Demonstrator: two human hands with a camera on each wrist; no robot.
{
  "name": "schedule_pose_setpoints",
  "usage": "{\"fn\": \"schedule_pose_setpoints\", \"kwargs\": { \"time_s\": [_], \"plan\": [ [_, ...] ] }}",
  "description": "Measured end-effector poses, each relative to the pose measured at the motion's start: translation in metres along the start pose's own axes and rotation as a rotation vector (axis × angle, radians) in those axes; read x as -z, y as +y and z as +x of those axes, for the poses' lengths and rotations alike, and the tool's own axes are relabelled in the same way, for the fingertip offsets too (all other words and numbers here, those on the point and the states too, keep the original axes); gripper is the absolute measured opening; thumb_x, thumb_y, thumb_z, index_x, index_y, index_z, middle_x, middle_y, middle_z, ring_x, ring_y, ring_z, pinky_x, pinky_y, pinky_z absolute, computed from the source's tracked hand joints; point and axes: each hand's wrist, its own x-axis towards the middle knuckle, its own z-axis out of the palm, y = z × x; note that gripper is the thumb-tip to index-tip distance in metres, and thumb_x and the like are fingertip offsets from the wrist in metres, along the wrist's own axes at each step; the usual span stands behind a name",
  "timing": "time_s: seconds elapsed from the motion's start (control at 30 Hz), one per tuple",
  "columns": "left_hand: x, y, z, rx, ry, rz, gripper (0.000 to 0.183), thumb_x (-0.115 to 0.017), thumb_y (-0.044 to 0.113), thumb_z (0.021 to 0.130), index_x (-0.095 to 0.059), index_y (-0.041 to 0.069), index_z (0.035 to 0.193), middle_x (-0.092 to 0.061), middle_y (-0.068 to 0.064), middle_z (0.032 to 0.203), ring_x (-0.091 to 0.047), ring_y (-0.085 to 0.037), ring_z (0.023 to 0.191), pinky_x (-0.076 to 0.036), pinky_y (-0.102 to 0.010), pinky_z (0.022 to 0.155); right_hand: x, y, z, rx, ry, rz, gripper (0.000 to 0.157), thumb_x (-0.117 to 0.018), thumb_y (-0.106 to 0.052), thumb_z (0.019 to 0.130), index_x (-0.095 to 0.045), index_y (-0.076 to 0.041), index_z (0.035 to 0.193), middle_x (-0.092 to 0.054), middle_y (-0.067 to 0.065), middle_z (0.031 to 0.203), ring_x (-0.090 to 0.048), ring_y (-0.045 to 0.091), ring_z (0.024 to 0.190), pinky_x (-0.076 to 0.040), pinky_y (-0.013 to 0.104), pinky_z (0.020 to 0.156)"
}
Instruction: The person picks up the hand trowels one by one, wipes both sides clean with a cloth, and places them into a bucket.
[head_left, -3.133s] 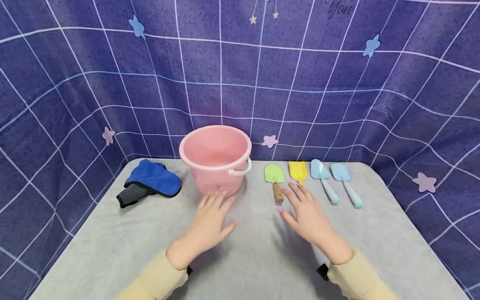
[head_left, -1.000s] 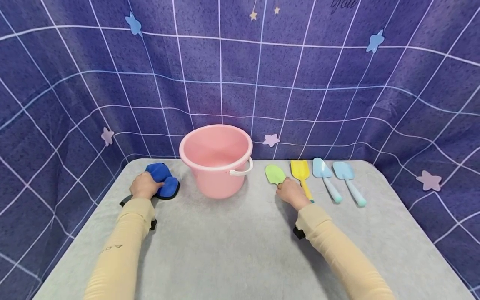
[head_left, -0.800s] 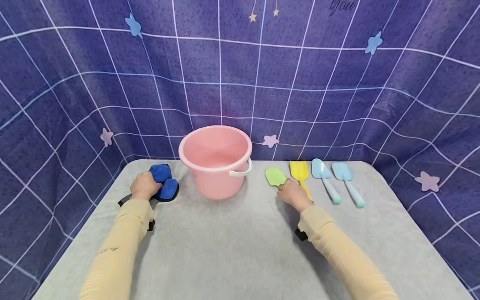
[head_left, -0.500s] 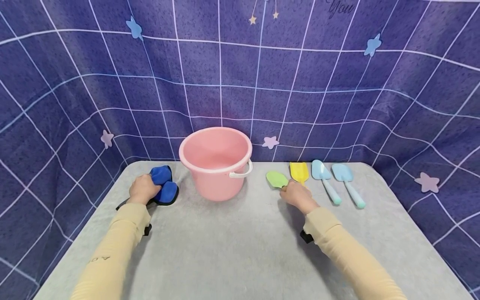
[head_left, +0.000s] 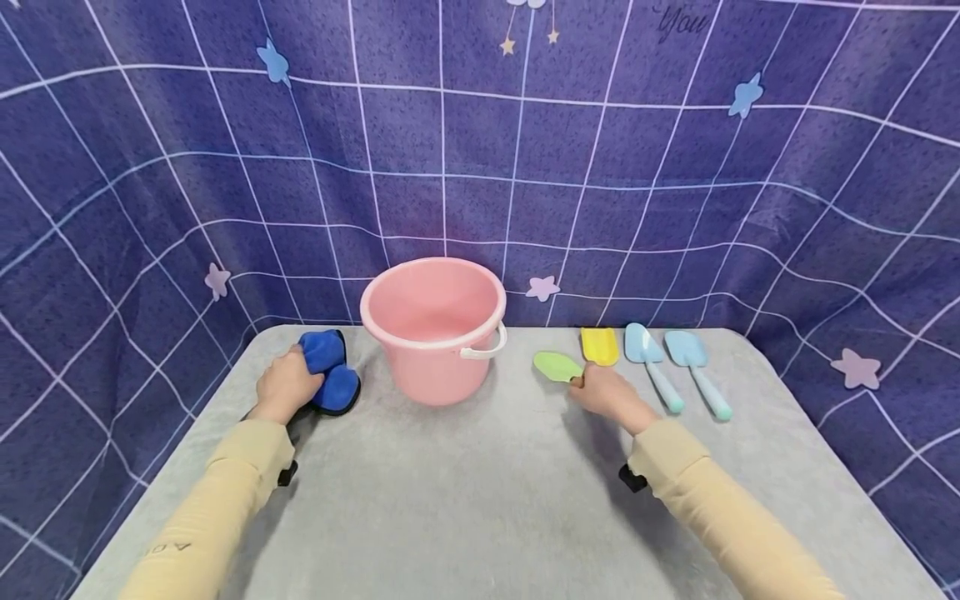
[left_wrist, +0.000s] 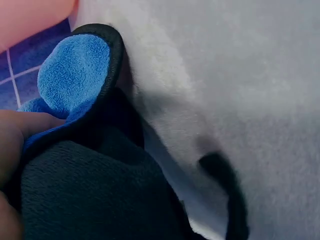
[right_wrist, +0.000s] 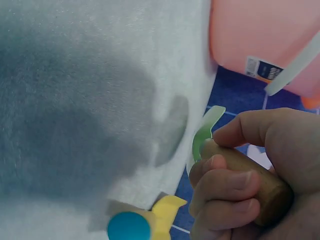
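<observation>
My left hand (head_left: 287, 387) grips a blue cloth (head_left: 324, 350) with a dark grey side and black edging, bunched up at the table's left. In the left wrist view the cloth (left_wrist: 75, 75) folds over, its dark side toward the camera. Curled fingers of my right hand (head_left: 609, 393) hold a small toy shovel (head_left: 557, 366) by its wooden handle (right_wrist: 245, 172). Its green blade points left, and its shadow falls apart from it on the table. Between the hands stands a pink bucket (head_left: 435, 367) with a white handle (head_left: 483, 350).
A yellow shovel (head_left: 600, 346) lies behind my right hand, its handle hidden in the head view. Two light blue shovels (head_left: 643, 343) lie further right on the grey table (head_left: 457, 500). A purple-blue curtain (head_left: 480, 200) with white grid lines hangs along the back and sides.
Both hands went from spread over the table to gripping, the left on the cloth, the right on the green shovel. Lately the shovel has shifted right and its blade has turned more sideways.
</observation>
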Motion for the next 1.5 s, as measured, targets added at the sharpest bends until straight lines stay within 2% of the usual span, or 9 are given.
{"fn": "schedule_pose_setpoints", "kwargs": {
  "time_s": [0.13, 0.33, 0.63, 0.73, 0.87, 0.97, 1.17, 1.33, 1.5],
  "plan": [
    [0.007, 0.004, -0.007, -0.028, 0.031, -0.009, 0.067, -0.063, 0.026, 0.081, -0.037, -0.009, 0.132, -0.052, -0.042, 0.112, -0.055, -0.057, 0.096, -0.045, -0.063, 0.070, 0.013, -0.002, -0.011, 0.035, 0.006, -0.009, 0.022, -0.050, -0.025, 0.087, -0.038, -0.013, 0.071, -0.037, -0.001, 0.065, -0.038, 0.015, 0.055, -0.030, 0.028, 0.050],
    [0.024, 0.012, -0.020, -0.092, 0.080, -0.022, 0.062, -0.064, 0.021, 0.082, -0.041, -0.002, 0.135, -0.052, -0.038, 0.117, -0.054, -0.057, 0.096, -0.045, -0.064, 0.070, 0.036, -0.001, -0.025, 0.128, 0.039, -0.014, 0.018, -0.052, -0.018, 0.084, -0.038, -0.011, 0.075, -0.036, 0.001, 0.069, -0.035, 0.014, 0.057, -0.029, 0.027, 0.051],
    [0.053, 0.024, -0.035, -0.163, 0.194, -0.044, 0.053, -0.062, 0.016, 0.080, -0.050, -0.001, 0.129, -0.056, -0.035, 0.115, -0.056, -0.054, 0.095, -0.045, -0.063, 0.070, 0.070, -0.005, -0.047, 0.232, 0.114, -0.055, 0.019, -0.063, -0.016, 0.084, -0.060, 0.002, 0.091, -0.052, 0.002, 0.069, -0.045, 0.013, 0.057, -0.039, 0.026, 0.053],
    [0.064, 0.031, -0.041, -0.173, 0.227, -0.051, 0.049, -0.061, 0.015, 0.080, -0.053, 0.002, 0.126, -0.058, -0.032, 0.114, -0.056, -0.053, 0.096, -0.044, -0.064, 0.071, 0.078, -0.007, -0.054, 0.248, 0.138, -0.054, 0.014, -0.062, -0.015, 0.084, -0.057, -0.003, 0.078, -0.043, -0.002, 0.063, -0.040, 0.012, 0.054, -0.034, 0.025, 0.049],
    [0.081, 0.042, -0.049, -0.153, 0.237, -0.069, 0.045, -0.058, 0.017, 0.082, -0.054, 0.009, 0.126, -0.057, -0.029, 0.117, -0.055, -0.054, 0.096, -0.042, -0.066, 0.065, 0.085, -0.010, -0.063, 0.267, 0.180, -0.082, 0.031, -0.063, -0.016, 0.082, -0.038, -0.015, 0.062, -0.025, -0.005, 0.059, -0.031, 0.010, 0.052, -0.026, 0.025, 0.046],
    [0.094, 0.052, -0.056, -0.168, 0.271, -0.082, 0.042, -0.057, 0.018, 0.082, -0.056, 0.011, 0.123, -0.059, -0.026, 0.115, -0.055, -0.054, 0.095, -0.041, -0.065, 0.063, 0.089, -0.013, -0.070, 0.316, 0.223, -0.102, 0.037, -0.064, -0.016, 0.080, -0.034, -0.018, 0.060, -0.023, -0.007, 0.058, -0.030, 0.009, 0.050, -0.027, 0.024, 0.046],
    [0.116, 0.074, -0.076, -0.255, 0.358, -0.098, 0.041, -0.059, 0.015, 0.081, -0.058, 0.011, 0.121, -0.059, -0.018, 0.118, -0.056, -0.049, 0.100, -0.041, -0.064, 0.070, 0.100, -0.021, -0.084, 0.392, 0.241, -0.093, 0.032, -0.066, -0.015, 0.081, -0.039, -0.016, 0.062, -0.024, -0.008, 0.058, -0.030, 0.008, 0.050, -0.027, 0.023, 0.046],
    [0.128, 0.095, -0.093, -0.354, 0.422, -0.101, 0.036, -0.059, 0.013, 0.080, -0.061, 0.012, 0.116, -0.062, -0.013, 0.115, -0.059, -0.043, 0.097, -0.043, -0.062, 0.068, 0.105, -0.028, -0.093, 0.449, 0.254, -0.096, 0.033, -0.065, -0.016, 0.082, -0.038, -0.017, 0.062, -0.023, -0.009, 0.058, -0.029, 0.006, 0.049, -0.026, 0.020, 0.045],
    [0.138, 0.119, -0.110, -0.451, 0.452, -0.095, 0.031, -0.059, 0.011, 0.081, -0.062, 0.013, 0.112, -0.064, -0.011, 0.108, -0.061, -0.036, 0.097, -0.046, -0.059, 0.068, 0.104, -0.035, -0.104, 0.471, 0.251, -0.091, 0.023, -0.069, -0.019, 0.081, -0.050, -0.018, 0.067, -0.028, -0.010, 0.057, -0.034, 0.005, 0.049, -0.030, 0.020, 0.045]
  ]
}}
